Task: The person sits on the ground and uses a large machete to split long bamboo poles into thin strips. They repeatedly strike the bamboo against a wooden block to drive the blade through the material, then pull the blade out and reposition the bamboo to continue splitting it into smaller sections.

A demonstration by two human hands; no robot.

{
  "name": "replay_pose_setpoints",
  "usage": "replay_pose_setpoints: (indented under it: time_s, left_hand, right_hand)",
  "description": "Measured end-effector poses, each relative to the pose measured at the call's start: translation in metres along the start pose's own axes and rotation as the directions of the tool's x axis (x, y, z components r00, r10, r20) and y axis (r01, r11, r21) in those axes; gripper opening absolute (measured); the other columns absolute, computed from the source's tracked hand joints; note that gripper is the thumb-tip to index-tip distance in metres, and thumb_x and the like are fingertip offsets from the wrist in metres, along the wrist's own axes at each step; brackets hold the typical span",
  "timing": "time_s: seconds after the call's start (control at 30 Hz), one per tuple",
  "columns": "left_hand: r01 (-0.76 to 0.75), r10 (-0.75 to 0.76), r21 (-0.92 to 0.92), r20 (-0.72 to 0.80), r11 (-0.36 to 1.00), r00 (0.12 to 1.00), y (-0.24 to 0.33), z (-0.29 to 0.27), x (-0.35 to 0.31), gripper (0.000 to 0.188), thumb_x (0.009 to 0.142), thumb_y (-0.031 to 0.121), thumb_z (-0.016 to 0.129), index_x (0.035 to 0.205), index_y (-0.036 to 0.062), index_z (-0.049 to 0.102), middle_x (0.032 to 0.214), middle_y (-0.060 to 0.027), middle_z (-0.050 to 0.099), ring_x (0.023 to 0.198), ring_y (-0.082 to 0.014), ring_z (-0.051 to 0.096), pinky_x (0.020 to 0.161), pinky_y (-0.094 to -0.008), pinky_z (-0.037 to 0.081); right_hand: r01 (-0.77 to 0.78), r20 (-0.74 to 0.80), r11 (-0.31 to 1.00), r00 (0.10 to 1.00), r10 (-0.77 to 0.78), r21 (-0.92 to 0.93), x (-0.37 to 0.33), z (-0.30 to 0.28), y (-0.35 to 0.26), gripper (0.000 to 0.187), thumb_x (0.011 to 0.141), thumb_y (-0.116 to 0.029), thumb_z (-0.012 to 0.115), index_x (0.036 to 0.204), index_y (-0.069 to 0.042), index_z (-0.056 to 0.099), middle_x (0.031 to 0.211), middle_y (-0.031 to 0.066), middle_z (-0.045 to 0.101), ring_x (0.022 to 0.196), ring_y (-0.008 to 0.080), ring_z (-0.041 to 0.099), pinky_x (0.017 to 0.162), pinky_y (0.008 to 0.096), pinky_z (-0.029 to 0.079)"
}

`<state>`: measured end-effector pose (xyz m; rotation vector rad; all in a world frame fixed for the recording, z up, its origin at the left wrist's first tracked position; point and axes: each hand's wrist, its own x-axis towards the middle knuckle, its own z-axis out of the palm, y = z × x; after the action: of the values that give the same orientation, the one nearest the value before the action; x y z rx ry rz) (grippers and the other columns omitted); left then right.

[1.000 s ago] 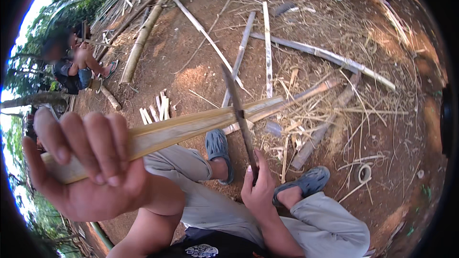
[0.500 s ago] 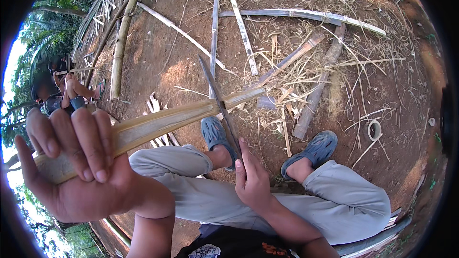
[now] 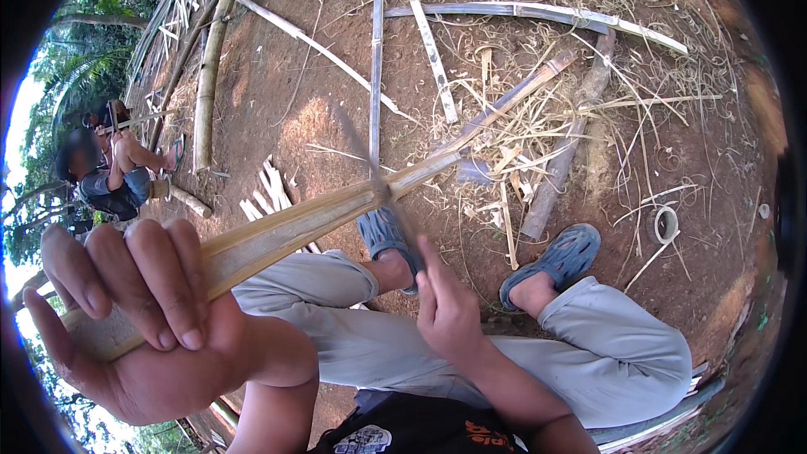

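My left hand (image 3: 151, 319), large at the lower left, has its fingers wrapped round a split bamboo strip (image 3: 294, 223). The strip slants up to the right across my lap and past my knees, its pale inner face showing. In my right hand (image 3: 450, 307) is the handle of a long dark knife (image 3: 380, 185), the handle itself mostly hidden by my fingers. The blade, smeared by motion, points up and away and crosses the strip towards its far end. Whether its edge cuts into the bamboo I cannot tell.
Bamboo shavings (image 3: 538, 130) litter the brown soil ahead, around a thick pole (image 3: 563, 176) and several split lengths (image 3: 424, 34). A short bamboo ring (image 3: 666, 224) lies at the right. My clogs (image 3: 567, 252) rest on the ground. Another person (image 3: 109, 172) sits at the far left.
The knife blade has gone from sharp to blurred, still crossing the strip near the same place. My left hand sits slightly lower in view. Both hands keep their hold.
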<state>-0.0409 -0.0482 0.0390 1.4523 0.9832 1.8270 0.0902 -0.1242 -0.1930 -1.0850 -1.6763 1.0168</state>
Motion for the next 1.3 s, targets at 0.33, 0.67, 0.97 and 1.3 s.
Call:
replay_pose_setpoints:
  time_s: [0.33,0.67,0.97,1.3]
  left_hand:
    - [0.018,-0.018,0.008,-0.05,1.0,0.999,-0.008,-0.012,0.006,0.029,0.101,0.03,0.042,0.08,0.0092,0.041,0.048,0.0,0.036,0.034,-0.0085,0.029,0.037,-0.0203,0.022]
    - [0.02,-0.019,0.018,-0.056,1.0,0.998,-0.015,-0.013,0.01,0.031,0.101,0.03,0.04,0.078,0.009,0.042,0.047,-0.0001,0.035,0.033,-0.0086,0.028,0.036,-0.0199,0.022]
    - [-0.003,0.002,-0.014,-0.088,1.0,0.996,-0.018,-0.016,0.021,0.03,0.1,0.028,0.044,0.078,0.0081,0.043,0.047,-0.0005,0.036,0.033,-0.0085,0.028,0.034,-0.0194,0.023]
    - [-0.005,0.009,0.033,-0.117,0.999,0.993,-0.018,-0.027,0.021,0.028,0.098,0.027,0.044,0.077,0.0086,0.043,0.047,0.0003,0.035,0.033,-0.0082,0.028,0.035,-0.0189,0.022]
  right_hand:
    - [-0.008,0.151,0.999,0.988,0.015,-0.048,0.002,-0.012,-0.007,0.053,0.095,-0.013,0.059,0.146,-0.01,0.045,0.072,0.0116,0.061,0.055,0.0278,0.061,0.05,0.0404,0.05]
    - [0.007,0.159,0.996,0.987,0.007,-0.084,0.005,-0.012,-0.004,0.051,0.093,-0.012,0.06,0.142,-0.01,0.048,0.07,0.0136,0.062,0.058,0.0319,0.064,0.054,0.0438,0.051]
    - [0.03,0.104,0.999,0.994,-0.034,0.038,0.019,-0.018,-0.005,0.051,0.091,-0.007,0.059,0.14,-0.005,0.049,0.081,0.0193,0.068,0.066,0.0328,0.068,0.058,0.0412,0.054]
    - [0.052,0.096,0.999,0.994,-0.052,0.004,0.015,-0.012,-0.004,0.044,0.092,-0.012,0.062,0.136,-0.007,0.055,0.066,0.0115,0.06,0.047,0.0259,0.059,0.047,0.0399,0.049]
